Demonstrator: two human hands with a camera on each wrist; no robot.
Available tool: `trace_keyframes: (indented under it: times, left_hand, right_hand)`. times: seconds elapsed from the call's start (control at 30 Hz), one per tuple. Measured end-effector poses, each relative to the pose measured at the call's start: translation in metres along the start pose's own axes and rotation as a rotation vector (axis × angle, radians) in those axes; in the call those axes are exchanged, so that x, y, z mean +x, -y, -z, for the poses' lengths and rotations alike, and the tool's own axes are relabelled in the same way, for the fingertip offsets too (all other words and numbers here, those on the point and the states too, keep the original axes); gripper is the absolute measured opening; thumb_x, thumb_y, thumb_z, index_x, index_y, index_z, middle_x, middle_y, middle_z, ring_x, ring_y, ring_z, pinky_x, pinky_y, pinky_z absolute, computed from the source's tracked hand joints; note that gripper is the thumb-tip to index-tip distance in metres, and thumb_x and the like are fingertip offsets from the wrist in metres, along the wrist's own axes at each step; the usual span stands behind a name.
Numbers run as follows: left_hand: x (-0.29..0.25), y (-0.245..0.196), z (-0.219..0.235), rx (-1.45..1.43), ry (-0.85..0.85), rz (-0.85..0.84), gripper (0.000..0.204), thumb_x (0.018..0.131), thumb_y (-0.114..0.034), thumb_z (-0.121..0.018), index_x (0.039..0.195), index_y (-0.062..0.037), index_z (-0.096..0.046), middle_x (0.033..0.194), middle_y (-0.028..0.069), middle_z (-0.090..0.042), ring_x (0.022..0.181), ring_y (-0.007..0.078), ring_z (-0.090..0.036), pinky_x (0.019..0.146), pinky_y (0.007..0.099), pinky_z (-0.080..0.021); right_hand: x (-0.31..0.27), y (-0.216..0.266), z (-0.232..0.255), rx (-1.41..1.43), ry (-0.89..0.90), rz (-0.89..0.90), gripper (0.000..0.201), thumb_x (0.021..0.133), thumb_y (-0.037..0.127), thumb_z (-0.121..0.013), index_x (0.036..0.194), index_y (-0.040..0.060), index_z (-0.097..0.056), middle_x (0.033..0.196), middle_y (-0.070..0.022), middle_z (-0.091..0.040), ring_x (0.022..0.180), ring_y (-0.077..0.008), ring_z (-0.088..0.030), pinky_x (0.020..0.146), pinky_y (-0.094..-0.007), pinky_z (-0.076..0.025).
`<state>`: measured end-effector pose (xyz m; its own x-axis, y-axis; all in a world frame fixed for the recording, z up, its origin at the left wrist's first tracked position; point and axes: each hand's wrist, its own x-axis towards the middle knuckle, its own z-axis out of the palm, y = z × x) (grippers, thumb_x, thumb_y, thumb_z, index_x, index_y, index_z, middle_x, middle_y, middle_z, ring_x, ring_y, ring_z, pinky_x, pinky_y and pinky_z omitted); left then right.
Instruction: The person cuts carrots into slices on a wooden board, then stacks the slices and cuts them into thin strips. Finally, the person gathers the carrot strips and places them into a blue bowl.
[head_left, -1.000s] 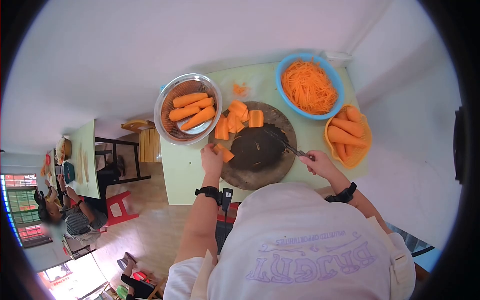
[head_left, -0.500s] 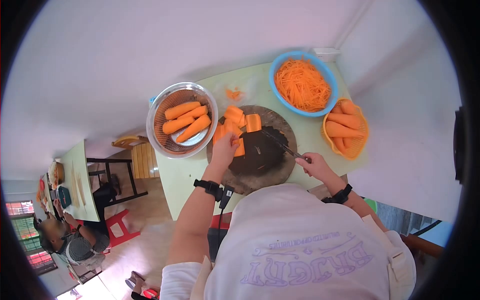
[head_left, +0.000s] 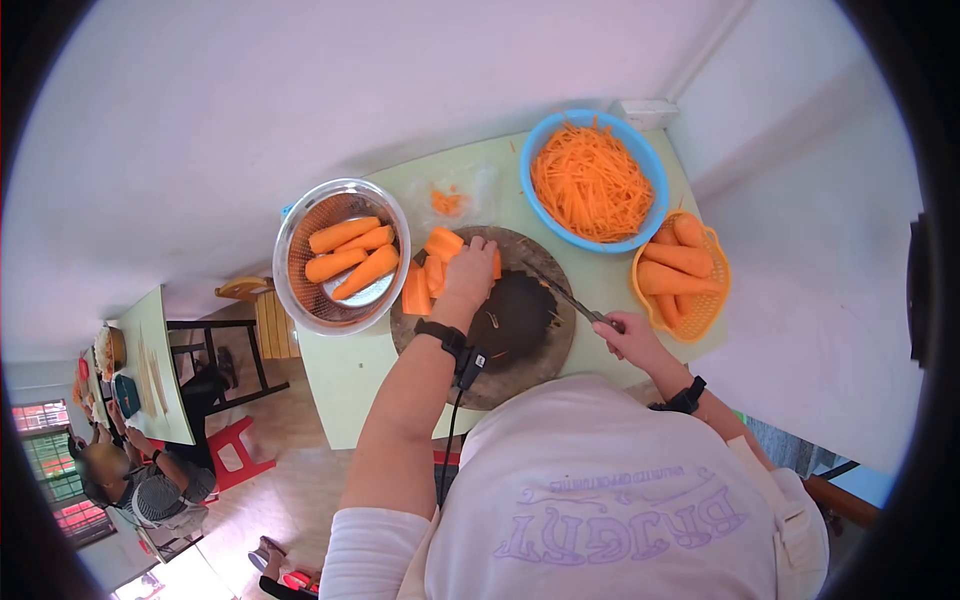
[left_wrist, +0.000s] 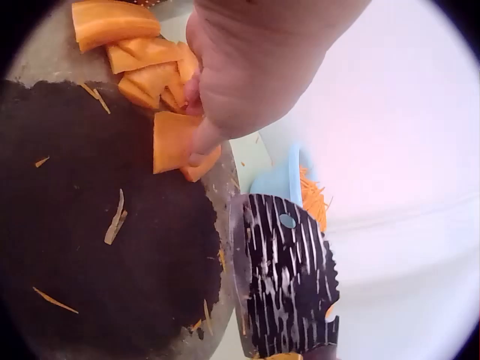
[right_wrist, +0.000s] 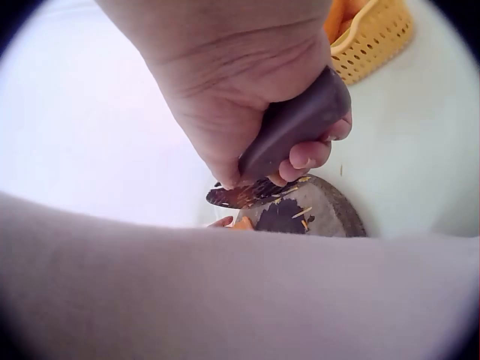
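My left hand (head_left: 472, 268) reaches over the far left part of the round chopping board (head_left: 480, 385). Its thumb and fingers pinch a cut carrot piece (left_wrist: 172, 141) at the board's edge. Other carrot chunks (left_wrist: 116, 22) lie close beside those fingers in the left wrist view. My right hand (head_left: 635, 340) grips the dark handle (right_wrist: 296, 124) of a broad kitchen knife (left_wrist: 289, 274). The blade is dark with pale streaks and a hole near its tip, and it stretches over the board's right side.
A metal bowl with a mesh basket (head_left: 290, 285) of whole carrots stands left of the board. Behind to the right is a blue basin (head_left: 652, 170) of shredded carrot, with a yellow basket (head_left: 712, 310) of carrots beside it. Carrot scraps (head_left: 447, 203) lie near the wall.
My left hand has moved from the board's near left edge, where it held a carrot piece, to another piece at the far side. My right hand keeps holding the knife over the board.
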<state>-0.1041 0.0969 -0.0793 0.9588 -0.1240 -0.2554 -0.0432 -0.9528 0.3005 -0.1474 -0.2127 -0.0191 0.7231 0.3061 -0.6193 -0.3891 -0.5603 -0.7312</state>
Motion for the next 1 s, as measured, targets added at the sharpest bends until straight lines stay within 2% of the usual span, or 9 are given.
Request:
trace_keyframes:
  times: [0.07,0.4,0.6,0.67,0.7,0.77,0.8,0.87,1.0]
  left_hand:
    - [0.005,0.0,0.002,-0.007,0.112,0.069,0.071,0.068,-0.011,-0.082,0.129,-0.0089,-0.047,0.123,0.0128,-0.049,0.112,0.0316,-0.056,0.09,0.0401,-0.052]
    - [0.001,0.005,0.0,-0.096,0.046,0.014,0.074,0.063,-0.013,-0.086,0.124,-0.0066,-0.045,0.121,0.0144,-0.048,0.107,0.0338,-0.059,0.088,0.0384,-0.054]
    - [-0.022,0.015,-0.009,-0.161,0.144,-0.011,0.05,0.069,-0.021,-0.083,0.109,-0.0019,-0.059,0.108,0.0172,-0.059,0.105,0.0329,-0.061,0.086,0.0392,-0.052]
    - [-0.039,0.016,-0.009,-0.461,0.301,0.177,0.044,0.073,-0.023,-0.081,0.106,-0.0004,-0.064,0.108,0.0179,-0.063,0.106,0.0323,-0.061,0.086,0.0396,-0.051]
    - [-0.047,0.018,-0.012,-0.459,0.302,0.18,0.044,0.073,-0.023,-0.081,0.106,-0.0004,-0.064,0.108,0.0179,-0.063,0.106,0.0323,-0.061,0.086,0.0396,-0.051]
    - [-0.066,0.022,-0.024,-0.889,0.274,0.504,0.048,0.074,-0.017,-0.08,0.115,0.0008,-0.061,0.107,0.0194,-0.064,0.098,0.0304,-0.064,0.083,0.0362,-0.051]
    - [-0.077,0.025,-0.036,-0.889,0.272,0.508,0.048,0.074,-0.017,-0.08,0.115,0.0008,-0.061,0.107,0.0194,-0.064,0.098,0.0304,-0.064,0.083,0.0362,-0.051]
    - [-0.096,0.026,-0.06,-0.641,-0.21,0.29,0.055,0.073,-0.014,-0.08,0.121,-0.0025,-0.057,0.113,0.0167,-0.06,0.103,0.0309,-0.062,0.087,0.0366,-0.051]
    - [-0.124,0.001,-0.033,-0.39,-0.28,0.146,0.059,0.071,-0.013,-0.081,0.124,-0.0086,-0.055,0.124,0.0117,-0.053,0.106,0.0314,-0.06,0.09,0.0392,-0.051]
  right_hand:
    - [0.004,0.0,0.003,-0.007,0.014,-0.007,0.034,0.092,0.034,-0.065,0.089,-0.0001,-0.065,0.057,-0.0005,-0.053,0.048,-0.0074,-0.047,0.045,-0.0248,-0.04]
    - [0.007,0.004,0.003,-0.044,0.022,0.019,0.037,0.091,0.036,-0.066,0.094,-0.0009,-0.066,0.059,-0.0016,-0.054,0.049,-0.0086,-0.049,0.047,-0.0256,-0.042]
    - [-0.003,0.002,-0.002,0.007,-0.013,0.027,0.037,0.091,0.036,-0.065,0.092,-0.001,-0.066,0.057,-0.0008,-0.053,0.049,-0.0081,-0.048,0.046,-0.0256,-0.041]
    - [-0.005,-0.001,-0.006,0.006,-0.01,0.035,0.037,0.091,0.036,-0.065,0.092,-0.001,-0.066,0.057,-0.0009,-0.053,0.049,-0.0081,-0.048,0.046,-0.0256,-0.041]
    - [-0.006,-0.002,-0.008,0.002,-0.004,0.044,0.037,0.092,0.037,-0.065,0.091,-0.0009,-0.066,0.057,-0.001,-0.053,0.049,-0.0081,-0.048,0.046,-0.0256,-0.041]
    - [-0.008,0.0,-0.014,-0.003,0.022,0.047,0.038,0.091,0.037,-0.065,0.091,-0.0009,-0.066,0.057,-0.0012,-0.053,0.048,-0.0083,-0.049,0.046,-0.0258,-0.041]
    - [-0.008,0.002,-0.017,-0.01,0.044,0.051,0.039,0.091,0.038,-0.065,0.092,-0.0008,-0.066,0.057,-0.0015,-0.054,0.048,-0.0084,-0.049,0.047,-0.0259,-0.041]
    - [-0.009,0.01,-0.023,-0.055,0.066,0.042,0.04,0.09,0.039,-0.066,0.092,-0.0006,-0.067,0.058,-0.0019,-0.054,0.049,-0.0091,-0.051,0.047,-0.0265,-0.042]
    - [-0.008,0.023,-0.036,-0.164,0.079,0.057,0.042,0.089,0.041,-0.066,0.093,0.0001,-0.067,0.061,-0.0039,-0.057,0.052,-0.0124,-0.054,0.05,-0.029,-0.044]
